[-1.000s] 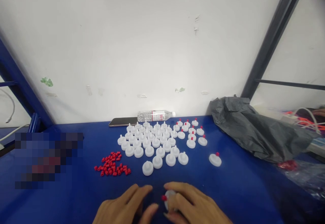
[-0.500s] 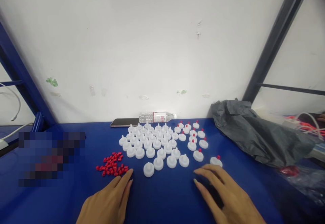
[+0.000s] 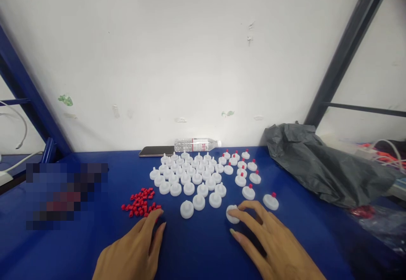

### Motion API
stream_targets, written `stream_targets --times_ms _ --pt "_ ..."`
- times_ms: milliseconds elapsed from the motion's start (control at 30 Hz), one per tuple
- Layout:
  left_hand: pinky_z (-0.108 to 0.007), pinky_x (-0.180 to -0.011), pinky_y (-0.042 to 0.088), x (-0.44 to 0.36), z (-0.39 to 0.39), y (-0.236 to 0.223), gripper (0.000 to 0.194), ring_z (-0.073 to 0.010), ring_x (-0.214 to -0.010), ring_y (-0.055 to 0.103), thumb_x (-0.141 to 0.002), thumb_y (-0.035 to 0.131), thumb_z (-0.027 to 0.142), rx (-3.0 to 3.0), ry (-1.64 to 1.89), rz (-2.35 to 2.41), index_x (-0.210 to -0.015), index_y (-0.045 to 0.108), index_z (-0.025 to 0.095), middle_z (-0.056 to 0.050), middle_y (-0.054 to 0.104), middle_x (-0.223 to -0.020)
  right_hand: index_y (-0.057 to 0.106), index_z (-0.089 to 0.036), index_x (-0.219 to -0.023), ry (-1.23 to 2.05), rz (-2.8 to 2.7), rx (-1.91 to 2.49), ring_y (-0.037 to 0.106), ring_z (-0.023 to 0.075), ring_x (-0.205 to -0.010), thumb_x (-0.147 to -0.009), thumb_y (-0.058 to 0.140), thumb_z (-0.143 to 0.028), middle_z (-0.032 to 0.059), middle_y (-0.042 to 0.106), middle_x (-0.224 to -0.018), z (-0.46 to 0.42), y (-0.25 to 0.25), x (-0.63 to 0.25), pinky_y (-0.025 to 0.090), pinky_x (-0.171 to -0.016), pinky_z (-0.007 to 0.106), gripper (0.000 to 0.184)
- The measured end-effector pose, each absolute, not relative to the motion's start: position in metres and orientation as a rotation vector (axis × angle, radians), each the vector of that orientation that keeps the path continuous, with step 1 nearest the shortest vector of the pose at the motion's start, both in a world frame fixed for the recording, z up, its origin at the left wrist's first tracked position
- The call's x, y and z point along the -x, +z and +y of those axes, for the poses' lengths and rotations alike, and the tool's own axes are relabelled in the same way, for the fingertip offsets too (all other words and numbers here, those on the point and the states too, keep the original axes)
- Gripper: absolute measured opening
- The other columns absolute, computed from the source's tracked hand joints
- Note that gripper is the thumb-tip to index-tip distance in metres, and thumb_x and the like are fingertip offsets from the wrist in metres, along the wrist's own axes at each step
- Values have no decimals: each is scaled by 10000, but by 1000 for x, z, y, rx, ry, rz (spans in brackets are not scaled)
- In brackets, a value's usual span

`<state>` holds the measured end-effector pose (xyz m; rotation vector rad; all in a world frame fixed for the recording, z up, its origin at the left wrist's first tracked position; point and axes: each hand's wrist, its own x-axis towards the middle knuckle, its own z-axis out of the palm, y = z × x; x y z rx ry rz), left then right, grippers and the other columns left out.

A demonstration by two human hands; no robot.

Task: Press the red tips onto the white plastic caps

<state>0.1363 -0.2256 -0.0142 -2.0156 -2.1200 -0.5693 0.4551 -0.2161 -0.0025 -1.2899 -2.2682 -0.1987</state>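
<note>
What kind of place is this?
Maybe a little workshop: there's a blue tabletop with a pile of loose red caps beside many matching white spouted discs, some topped in red.

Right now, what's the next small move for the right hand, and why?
I'd probably bring the right hand's thumb in to pinch the white piece: the fingers are at it, but the thumb tip stands apart. That piece shows no red cap, unlike the capped pieces farther right, and the left hand is beside the loose red caps.
</note>
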Motion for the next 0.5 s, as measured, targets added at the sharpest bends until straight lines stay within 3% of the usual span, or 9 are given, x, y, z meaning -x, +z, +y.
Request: stream_targets --times_ms 133,233,367,500 --pt "-446 -565 623 -141 -227 -5 578 -326 -729 795 -937 219 428 1958 -403 -2218 -1194 709 257 -75 812 -1153 562 -369 -1438 -251 -2325 1211 737 238 -1078 -1047 475 -423 35 624 -1456 -216 -1 -455 633 -899 387 404" --pt "-415 -535 608 -142 -228 -1 551 -308 -656 778 -936 207 416 1976 -379 -2215 -1050 729 279 -56 831 -1015 628 -383 -1351 -276 -2348 1114 748 218 -1031 -1046 472 -394 6 705 -1342 -217 7 -455 633 -869 373 343" --pt "-399 -510 592 -141 -227 -4 543 -299 -597 756 -949 207 404 2002 -445 -2131 -994 736 288 -51 823 -890 698 -381 -1177 -277 -2372 1046 752 162 -821 -1043 417 -271 -32 768 -1159 -219 23 -454 631 -741 298 330" --pt "-341 -477 572 -141 -226 -10 431 -261 -530 732 -944 288 404 2026 -632 -2053 -916 702 291 -32 808 -834 688 -350 -1162 -245 -2318 998 742 144 -827 -1054 451 -313 -12 760 -1099 -222 22 -439 602 -728 236 263"
